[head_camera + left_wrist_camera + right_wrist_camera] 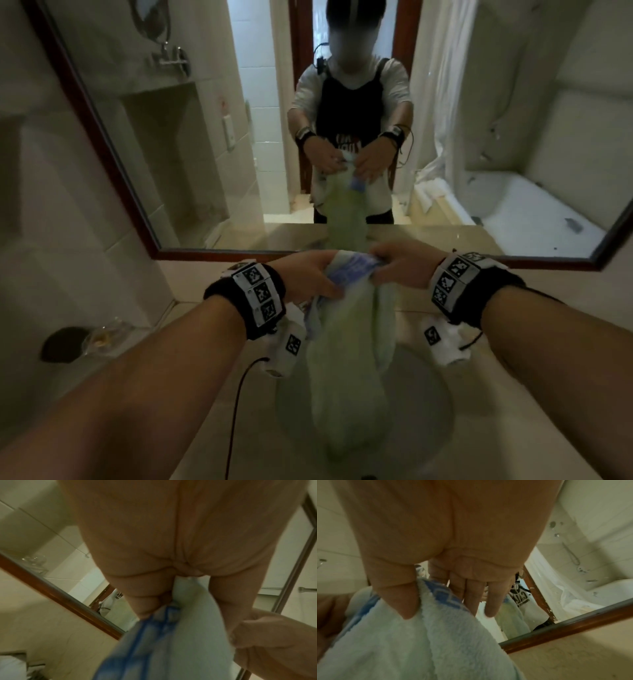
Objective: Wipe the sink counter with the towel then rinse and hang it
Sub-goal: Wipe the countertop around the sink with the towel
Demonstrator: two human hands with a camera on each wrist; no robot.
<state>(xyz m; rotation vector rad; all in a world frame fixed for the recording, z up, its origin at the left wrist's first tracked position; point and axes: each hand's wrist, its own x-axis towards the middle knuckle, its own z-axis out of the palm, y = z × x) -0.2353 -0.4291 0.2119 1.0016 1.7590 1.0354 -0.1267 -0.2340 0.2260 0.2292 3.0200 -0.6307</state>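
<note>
A pale green towel (346,370) with a blue patterned band hangs lengthwise above the round sink basin (431,421). Its top edge is bunched between my two hands. My left hand (308,277) grips the left part of the band; in the left wrist view the towel (171,649) runs out from between the thumb and curled fingers of my left hand (171,597). My right hand (400,263) pinches the right part; in the right wrist view my right hand (440,601) has its thumb pressed on the towel (402,649) and fingers behind it. The tap is hidden.
A wood-framed mirror (205,255) stands right behind the beige counter (507,428). A dark round object (63,344) and crumpled clear wrapping (106,337) lie at the counter's left. The mirror reflects a bathtub (534,209) and shower curtain.
</note>
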